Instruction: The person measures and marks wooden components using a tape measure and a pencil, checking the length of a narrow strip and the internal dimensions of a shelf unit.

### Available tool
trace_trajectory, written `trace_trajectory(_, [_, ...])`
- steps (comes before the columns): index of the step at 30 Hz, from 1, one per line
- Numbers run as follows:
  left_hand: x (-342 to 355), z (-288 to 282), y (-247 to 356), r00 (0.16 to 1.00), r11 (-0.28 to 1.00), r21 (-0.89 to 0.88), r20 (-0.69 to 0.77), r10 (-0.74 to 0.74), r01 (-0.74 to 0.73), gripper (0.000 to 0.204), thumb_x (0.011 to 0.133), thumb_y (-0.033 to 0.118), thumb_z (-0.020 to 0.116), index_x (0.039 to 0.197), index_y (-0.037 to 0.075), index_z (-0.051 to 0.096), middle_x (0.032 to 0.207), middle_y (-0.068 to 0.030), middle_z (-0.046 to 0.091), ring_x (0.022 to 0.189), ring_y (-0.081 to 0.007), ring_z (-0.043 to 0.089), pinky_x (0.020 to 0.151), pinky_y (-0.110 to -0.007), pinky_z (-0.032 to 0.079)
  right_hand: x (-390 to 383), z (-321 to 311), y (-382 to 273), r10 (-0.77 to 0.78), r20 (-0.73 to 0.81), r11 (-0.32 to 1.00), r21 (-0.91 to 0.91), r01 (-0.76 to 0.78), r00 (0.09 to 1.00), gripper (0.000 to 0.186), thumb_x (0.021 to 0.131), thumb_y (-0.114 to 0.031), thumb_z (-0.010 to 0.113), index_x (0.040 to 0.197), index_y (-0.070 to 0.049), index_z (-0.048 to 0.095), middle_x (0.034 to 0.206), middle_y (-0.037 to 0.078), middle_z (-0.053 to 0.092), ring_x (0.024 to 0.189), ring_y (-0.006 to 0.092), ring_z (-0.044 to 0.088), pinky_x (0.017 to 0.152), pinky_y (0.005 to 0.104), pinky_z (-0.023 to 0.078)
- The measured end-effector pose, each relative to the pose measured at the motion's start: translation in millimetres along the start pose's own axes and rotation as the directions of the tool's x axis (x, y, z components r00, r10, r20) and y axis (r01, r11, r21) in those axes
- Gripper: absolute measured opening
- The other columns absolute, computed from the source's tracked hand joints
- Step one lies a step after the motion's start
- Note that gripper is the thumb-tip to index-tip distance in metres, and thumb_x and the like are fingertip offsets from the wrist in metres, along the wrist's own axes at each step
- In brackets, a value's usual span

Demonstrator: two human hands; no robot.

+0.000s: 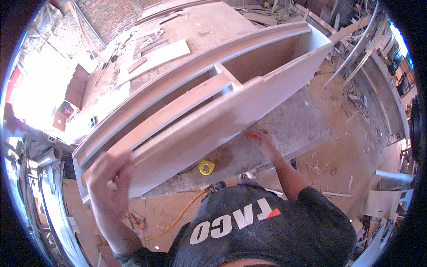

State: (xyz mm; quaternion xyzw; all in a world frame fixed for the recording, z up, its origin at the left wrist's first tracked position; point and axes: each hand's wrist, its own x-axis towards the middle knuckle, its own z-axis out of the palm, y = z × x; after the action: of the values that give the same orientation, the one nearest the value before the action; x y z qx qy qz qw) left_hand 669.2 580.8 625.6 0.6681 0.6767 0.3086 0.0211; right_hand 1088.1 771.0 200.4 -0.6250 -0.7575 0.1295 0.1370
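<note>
A long wooden cabinet carcass (191, 135) with a divider lies slantwise on the work table, its openings facing up. A loose-looking wooden strip (178, 107) runs lengthwise within its left part. My left hand (109, 178) is at the carcass's left end, by the strip's end, its fingers curled but smeared by motion; a small whitish bit shows at it. My right hand (268, 146) is closed on a red pencil (252, 135), low over the table beside the carcass's near side. A yellow tape measure (207, 167) lies on the table between my hands.
The worn table top (293, 120) extends to the right of the carcass. Beyond it are a large board (213, 22) and a pale panel (164, 58). An orange cord (178, 218) trails near my body. Wood scraps (318, 168) litter the floor at right.
</note>
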Motion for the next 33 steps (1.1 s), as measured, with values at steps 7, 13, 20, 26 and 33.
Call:
trace_trajectory(7, [138.6,26.5,-35.8,0.988,0.992,0.062,0.115,0.106,-0.114,0.020,0.096,0.013,0.073,0.110,-0.002,0.074,0.101,-0.0158,0.075,0.095,-0.0276,0.073,0.087,-0.039,0.057,-11.7,-21.3,-4.2,-0.020,-0.097,0.978,0.206,0.040,0.995,0.033,0.088,-0.006,0.066,0.118,-0.012,0.078,0.113,0.021,0.071,0.107,0.0435,0.069,0.090,0.0542,0.057])
trace_trajectory(13, [218.5,54.8,-71.0,0.919,0.984,0.115,0.387,0.079,-0.133,0.021,0.100,0.019,0.073,0.116,0.006,0.076,0.115,-0.0137,0.076,0.111,-0.0276,0.072,0.101,-0.043,0.055,-44.0,-16.5,24.9,0.091,-0.071,0.956,0.287,-0.067,0.993,0.029,0.090,-0.007,0.068,0.117,-0.011,0.077,0.111,0.020,0.071,0.105,0.0429,0.069,0.087,0.0516,0.057])
trace_trajectory(20, [263.3,87.5,-78.0,0.803,0.991,0.087,0.595,0.027,-0.097,0.031,0.104,0.037,0.068,0.121,0.013,0.077,0.123,-0.0126,0.074,0.123,-0.0270,0.065,0.111,-0.044,0.046,-91.0,-42.0,61.3,0.158,-0.039,0.934,0.331,-0.137,0.987,0.024,0.092,-0.005,0.070,0.116,-0.007,0.076,0.109,0.020,0.071,0.101,0.0436,0.070,0.085,0.0509,0.056])
trace_trajectory(26, [280.4,119.7,-86.7,0.912,0.979,0.115,0.394,0.113,-0.171,0.064,0.089,0.072,0.070,0.107,0.011,0.077,0.106,-0.0123,0.071,0.118,-0.0302,0.061,0.119,-0.055,0.026,-98.7,-61.7,80.7,0.176,-0.012,0.926,0.342,-0.162,0.984,0.022,0.093,-0.001,0.068,0.114,-0.004,0.075,0.107,0.021,0.071,0.099,0.0451,0.070,0.082,0.0494,0.057])
trace_trajectory(33, [320.4,131.4,-89.0,0.923,0.952,0.145,0.321,0.212,-0.270,0.082,0.075,0.087,0.075,0.079,0.005,0.070,0.089,-0.0070,0.065,0.101,-0.0277,0.059,0.114,-0.052,0.025,-99.4,-69.9,78.3,0.176,-0.155,0.933,0.343,-0.114,0.972,0.021,0.095,-0.006,0.066,0.115,-0.007,0.074,0.107,0.022,0.069,0.097,0.0476,0.069,0.082,0.0529,0.056])
